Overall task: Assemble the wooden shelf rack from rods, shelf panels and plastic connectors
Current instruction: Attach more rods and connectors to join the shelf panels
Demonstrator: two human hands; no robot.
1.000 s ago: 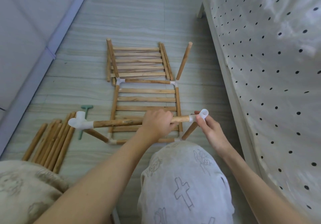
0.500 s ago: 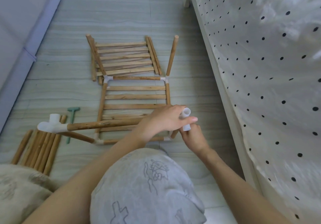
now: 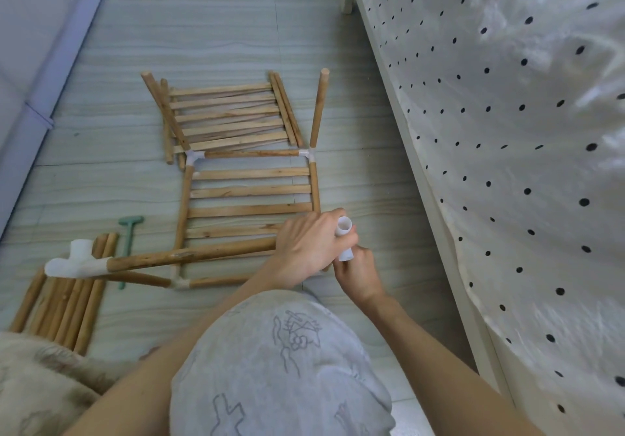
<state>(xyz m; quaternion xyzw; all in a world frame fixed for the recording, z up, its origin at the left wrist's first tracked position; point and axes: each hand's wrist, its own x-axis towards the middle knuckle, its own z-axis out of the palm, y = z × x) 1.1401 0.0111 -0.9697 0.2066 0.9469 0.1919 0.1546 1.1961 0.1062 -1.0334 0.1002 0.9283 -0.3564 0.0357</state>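
in the lower middle of the frame, the left hand [image 3: 306,249] grips the rod [image 3: 189,257] to steady it, while the right hand [image 3: 355,268] pinches a white connector [image 3: 345,239] at its end, probably to seat it.

Single view only, worn on the head, looking forward and steeply down onto the floor [image 3: 236,40]. Wide-angle, with straight edges bowing toward the frame borders. Close above the knee [image 3: 280,361] at bottom centre; both forearms entering from the lower edge, left hand [image 3: 304,249] and right hand [image 3: 358,270] meeting just right of centre. Half-built rack [image 3: 250,192] lying flat mid-frame, near. Spotted bedcover [image 3: 507,131] filling the right side, pale furniture [image 3: 33,46] cutting the upper-left corner. No second view to overlap.
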